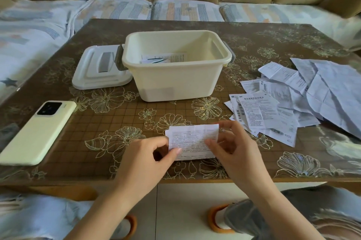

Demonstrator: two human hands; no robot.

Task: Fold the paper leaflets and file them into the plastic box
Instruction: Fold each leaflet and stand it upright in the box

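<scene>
A folded white leaflet (192,140) with small print lies near the table's front edge, held at both ends. My left hand (146,159) pinches its left side between thumb and forefinger. My right hand (232,148) pinches its right side, fingers curled over the top corner. Behind it stands the cream plastic box (175,81), open, with a few folded leaflets (164,58) on its bottom. A loose pile of unfolded leaflets (293,99) is spread over the table to the right of the box.
The box's white lid (97,70) lies flat to the left of the box. A pale yellow phone (37,132) rests face down at the left front. The brown flowered table (117,118) is ringed by a sofa with cushions. My knees and orange slippers show below the table edge.
</scene>
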